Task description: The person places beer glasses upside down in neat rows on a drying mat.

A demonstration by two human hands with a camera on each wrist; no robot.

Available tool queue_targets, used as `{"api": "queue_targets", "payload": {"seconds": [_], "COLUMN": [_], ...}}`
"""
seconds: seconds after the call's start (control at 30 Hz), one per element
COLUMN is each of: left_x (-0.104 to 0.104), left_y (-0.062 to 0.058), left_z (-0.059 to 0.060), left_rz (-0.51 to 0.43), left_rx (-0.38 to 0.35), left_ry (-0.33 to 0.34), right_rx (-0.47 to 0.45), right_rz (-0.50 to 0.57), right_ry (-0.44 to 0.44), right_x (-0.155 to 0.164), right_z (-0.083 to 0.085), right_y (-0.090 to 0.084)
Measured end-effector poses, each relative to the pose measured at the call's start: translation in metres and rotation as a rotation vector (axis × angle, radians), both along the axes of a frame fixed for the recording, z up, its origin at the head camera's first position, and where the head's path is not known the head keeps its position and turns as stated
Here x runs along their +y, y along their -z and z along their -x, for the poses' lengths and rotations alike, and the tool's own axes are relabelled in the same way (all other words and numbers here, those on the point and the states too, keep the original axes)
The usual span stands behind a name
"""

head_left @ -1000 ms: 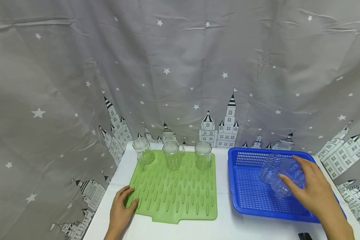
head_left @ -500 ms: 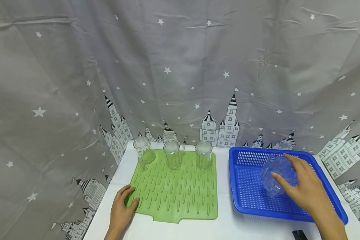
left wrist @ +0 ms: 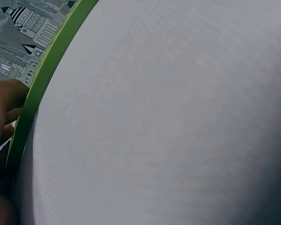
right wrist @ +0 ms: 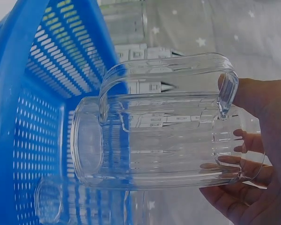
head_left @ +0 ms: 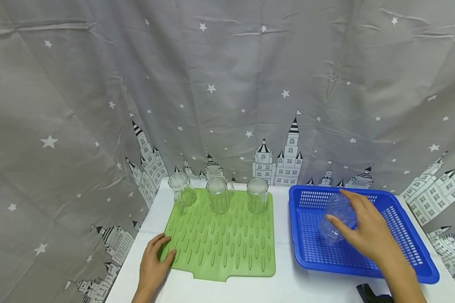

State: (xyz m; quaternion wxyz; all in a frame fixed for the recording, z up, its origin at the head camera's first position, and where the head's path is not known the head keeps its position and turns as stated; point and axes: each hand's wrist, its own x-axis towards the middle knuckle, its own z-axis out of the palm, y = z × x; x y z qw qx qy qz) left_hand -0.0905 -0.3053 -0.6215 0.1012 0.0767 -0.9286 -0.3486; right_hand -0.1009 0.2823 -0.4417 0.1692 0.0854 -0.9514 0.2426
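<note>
My right hand (head_left: pixel 368 231) grips a clear glass mug (right wrist: pixel 159 140) at one end, with thumb and fingers around it, over the blue basket (head_left: pixel 303 261). In the right wrist view the mug lies sideways, its handle (right wrist: pixel 173 63) uppermost. Below it a second glass mug (right wrist: pixel 89 201) lies in the basket, partly cut off by the frame. My left hand (head_left: pixel 154 263) rests with relaxed fingers on the near left corner of the green ridged mat (head_left: pixel 220 248). From the left wrist, the mat's edge (left wrist: pixel 49 77) shows beside the fingers (left wrist: pixel 9 93).
Three glass mugs stand in a row along the mat's far edge: a left mug (head_left: pixel 183 191), a middle mug (head_left: pixel 218 195) and a right mug (head_left: pixel 258 195). A white tabletop (head_left: pixel 282 235) separates mat and basket. Behind hangs a grey curtain (head_left: pixel 227 84) with printed stars and castles.
My right hand has moved left across the basket, and the glass mug in its grip has turned and shifted left with it. The left hand stays on the mat.
</note>
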Motion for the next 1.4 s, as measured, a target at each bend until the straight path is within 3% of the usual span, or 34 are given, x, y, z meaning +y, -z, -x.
{"api": "queue_targets", "payload": {"seconds": [0.53,1.4], "left_x": [0.001,-0.001], "left_y": [0.0,0.0], "left_z": [-0.001,-0.002], "left_rz": [0.004,0.006], "left_rx": [0.011,0.039], "left_ry": [0.001,0.014], "right_rx": [0.049,0.002], "right_rz": [0.015,0.001], "right_ry": [-0.079,-0.175], "right_x": [-0.029,-0.073], "right_z": [0.009,0.014], "right_y": [-0.003,-0.006]}}
